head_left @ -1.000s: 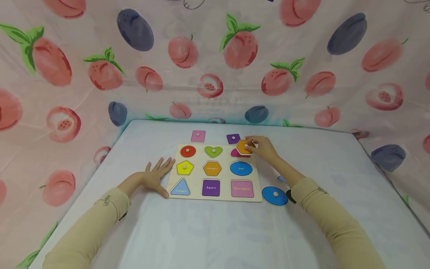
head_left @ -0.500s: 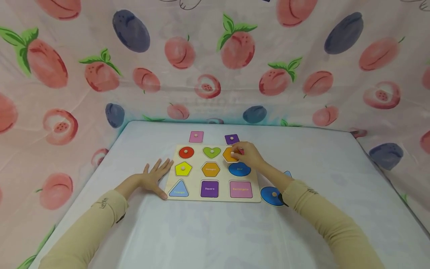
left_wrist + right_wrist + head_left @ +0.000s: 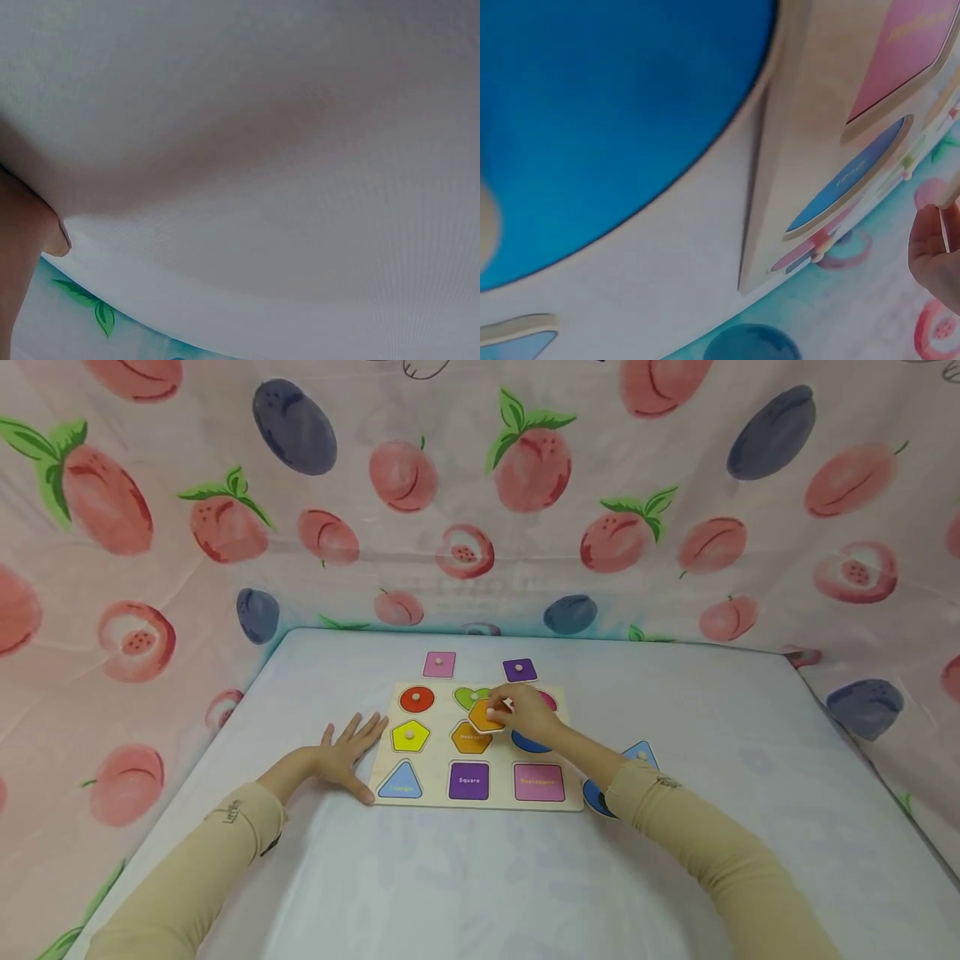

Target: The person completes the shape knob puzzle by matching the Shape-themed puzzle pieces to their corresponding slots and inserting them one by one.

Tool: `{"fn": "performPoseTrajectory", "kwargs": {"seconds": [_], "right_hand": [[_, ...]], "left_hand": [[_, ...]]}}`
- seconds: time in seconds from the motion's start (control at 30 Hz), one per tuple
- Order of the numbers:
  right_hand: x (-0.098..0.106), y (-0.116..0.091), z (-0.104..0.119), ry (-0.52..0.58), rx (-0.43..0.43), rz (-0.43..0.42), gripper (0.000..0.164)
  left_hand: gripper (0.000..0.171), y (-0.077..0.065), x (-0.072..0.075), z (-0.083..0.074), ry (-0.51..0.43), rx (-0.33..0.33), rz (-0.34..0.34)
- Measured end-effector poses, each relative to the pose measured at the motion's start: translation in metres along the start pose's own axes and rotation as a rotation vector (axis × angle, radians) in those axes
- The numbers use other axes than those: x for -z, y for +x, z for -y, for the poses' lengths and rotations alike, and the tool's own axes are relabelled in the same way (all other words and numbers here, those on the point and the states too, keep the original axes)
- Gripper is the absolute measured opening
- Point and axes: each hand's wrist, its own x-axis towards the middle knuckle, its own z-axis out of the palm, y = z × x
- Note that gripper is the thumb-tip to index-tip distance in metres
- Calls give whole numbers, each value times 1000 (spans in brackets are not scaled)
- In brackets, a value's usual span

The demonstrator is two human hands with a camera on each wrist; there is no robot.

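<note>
Over the puzzle board (image 3: pixel 435 760), the right hand (image 3: pixel 531 716) pinches an orange hexagon (image 3: pixel 478 718); at the board's left edge, the left hand (image 3: pixel 345 762) lies spread. Beyond it: pink rectangle (image 3: pixel 442 672), purple square (image 3: pixel 521 676). Rightward: blue oval (image 3: pixel 595 798), partly sleeve-covered.

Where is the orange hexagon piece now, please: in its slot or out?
Out: the right hand holds the orange hexagon piece, and much of the orange hexagon slot shows uncovered.
</note>
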Motion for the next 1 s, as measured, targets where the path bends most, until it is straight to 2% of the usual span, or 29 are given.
{"fn": "performPoseTrajectory", "kwargs": {"seconds": [0.23, 0.63, 1.0], "right_hand": [[-15, 6, 8, -39, 24, 47, 9], [-30, 5, 13, -77, -35, 142, 8], [-36, 6, 13, -111, -49, 145, 8]], "left_hand": [[132, 1, -3, 3, 1, -3, 4], [132, 5, -6, 6, 2, 7, 4], [131, 3, -3, 6, -2, -10, 7]]}}
